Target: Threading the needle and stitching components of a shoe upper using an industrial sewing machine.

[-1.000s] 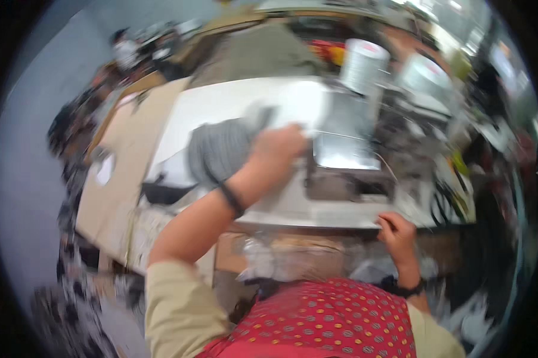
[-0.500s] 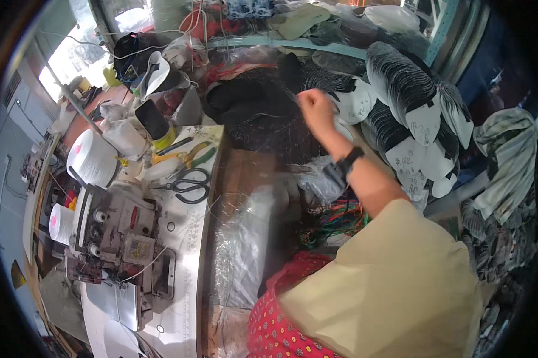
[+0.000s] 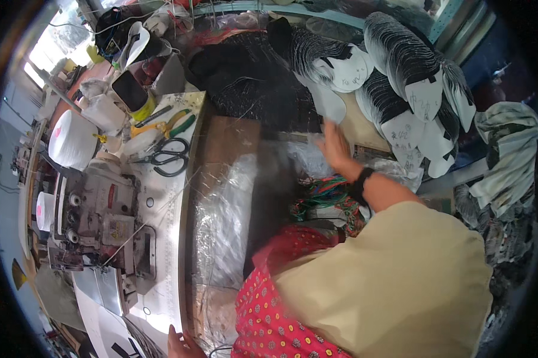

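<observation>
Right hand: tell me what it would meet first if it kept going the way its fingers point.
The right hand points up and slightly left in the picture. First in that line, probably, is the white fabric piece just beyond the fingertips, with the dark fabric pile beside it. Depth is unclear.

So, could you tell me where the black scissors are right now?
In the head view, the black scissors lie at upper left on the white table, between the green-handled pliers and the sewing machine.

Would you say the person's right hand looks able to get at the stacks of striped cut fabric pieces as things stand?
Probably yes. The right hand is stretched out open just beside the striped fabric stacks, with nothing visible between them. The left hand is far off at the edge of the sewing table.
</observation>
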`<action>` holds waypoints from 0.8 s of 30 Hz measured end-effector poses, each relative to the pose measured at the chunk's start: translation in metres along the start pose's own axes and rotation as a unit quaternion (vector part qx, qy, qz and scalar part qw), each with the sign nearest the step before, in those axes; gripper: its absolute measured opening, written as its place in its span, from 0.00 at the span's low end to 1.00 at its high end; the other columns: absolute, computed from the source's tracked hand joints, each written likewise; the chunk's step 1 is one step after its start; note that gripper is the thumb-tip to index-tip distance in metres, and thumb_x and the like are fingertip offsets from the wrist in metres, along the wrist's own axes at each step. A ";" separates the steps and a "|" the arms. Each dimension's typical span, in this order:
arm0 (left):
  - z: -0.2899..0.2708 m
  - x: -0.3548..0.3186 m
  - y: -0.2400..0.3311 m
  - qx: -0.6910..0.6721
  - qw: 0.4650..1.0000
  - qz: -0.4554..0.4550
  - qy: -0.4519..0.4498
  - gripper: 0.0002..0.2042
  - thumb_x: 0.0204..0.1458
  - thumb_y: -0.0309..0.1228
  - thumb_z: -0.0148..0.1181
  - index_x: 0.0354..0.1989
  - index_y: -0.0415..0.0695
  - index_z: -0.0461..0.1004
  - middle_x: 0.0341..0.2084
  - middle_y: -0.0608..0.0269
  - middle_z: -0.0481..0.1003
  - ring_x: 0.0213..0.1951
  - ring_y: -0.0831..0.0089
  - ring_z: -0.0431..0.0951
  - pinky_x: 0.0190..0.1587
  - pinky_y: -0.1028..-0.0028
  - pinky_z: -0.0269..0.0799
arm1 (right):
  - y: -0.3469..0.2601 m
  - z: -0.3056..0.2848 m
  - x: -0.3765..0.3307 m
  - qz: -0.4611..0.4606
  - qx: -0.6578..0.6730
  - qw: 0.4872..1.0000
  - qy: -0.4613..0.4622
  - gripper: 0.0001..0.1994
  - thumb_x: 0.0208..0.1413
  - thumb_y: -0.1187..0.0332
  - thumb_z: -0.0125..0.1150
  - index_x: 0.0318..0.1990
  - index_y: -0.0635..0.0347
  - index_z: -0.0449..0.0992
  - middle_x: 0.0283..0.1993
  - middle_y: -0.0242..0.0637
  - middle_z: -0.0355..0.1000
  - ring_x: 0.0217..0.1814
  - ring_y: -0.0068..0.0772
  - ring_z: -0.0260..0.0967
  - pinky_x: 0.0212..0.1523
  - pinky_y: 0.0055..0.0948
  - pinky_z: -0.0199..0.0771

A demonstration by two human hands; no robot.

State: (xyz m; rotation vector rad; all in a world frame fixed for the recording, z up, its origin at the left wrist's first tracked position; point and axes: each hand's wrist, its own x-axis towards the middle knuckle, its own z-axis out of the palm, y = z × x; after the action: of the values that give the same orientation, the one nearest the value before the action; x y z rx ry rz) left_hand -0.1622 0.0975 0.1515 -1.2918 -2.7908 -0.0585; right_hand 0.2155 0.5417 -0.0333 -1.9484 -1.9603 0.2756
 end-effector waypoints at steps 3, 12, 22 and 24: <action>0.019 0.003 0.010 -0.010 1.000 -0.015 -0.010 0.13 0.57 0.36 0.58 0.47 0.47 0.79 0.30 0.59 0.81 0.28 0.64 0.80 0.28 0.65 0.74 | 0.022 -0.007 -0.094 -0.011 -0.018 0.915 -0.404 0.22 0.60 0.62 0.52 0.58 0.66 0.66 0.59 0.55 0.66 0.63 0.54 0.61 0.62 0.45 0.59; 0.029 0.022 0.046 -0.107 0.990 0.094 0.010 0.15 0.48 0.27 0.64 0.46 0.41 0.77 0.29 0.53 0.78 0.31 0.53 0.77 0.34 0.59 0.71 | -0.125 -0.031 0.020 -0.421 0.303 0.845 -0.134 0.12 0.52 0.64 0.63 0.40 0.62 0.76 0.37 0.45 0.74 0.39 0.47 0.73 0.41 0.39 0.73; 0.053 0.020 0.056 -0.189 0.978 0.088 0.004 0.11 0.50 0.26 0.62 0.43 0.41 0.77 0.28 0.50 0.77 0.30 0.51 0.78 0.32 0.60 0.72 | -0.241 0.063 0.055 -0.260 0.401 0.842 -0.250 0.06 0.55 0.69 0.63 0.31 0.60 0.72 0.20 0.32 0.69 0.22 0.28 0.68 0.23 0.28 0.65; 0.056 0.019 0.052 -0.193 0.979 0.064 -0.005 0.10 0.51 0.25 0.61 0.42 0.41 0.78 0.30 0.49 0.78 0.31 0.51 0.79 0.34 0.61 0.73 | -0.183 0.049 0.041 -0.234 0.527 0.742 -0.343 0.07 0.61 0.70 0.56 0.30 0.58 0.69 0.19 0.27 0.64 0.15 0.19 0.57 0.16 0.24 0.55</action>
State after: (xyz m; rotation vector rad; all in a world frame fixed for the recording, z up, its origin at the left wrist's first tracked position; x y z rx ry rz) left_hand -0.1377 0.1490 0.0972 -1.5449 -2.7863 -0.6154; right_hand 0.0288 0.5831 -0.0025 -0.5913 -1.8387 1.6929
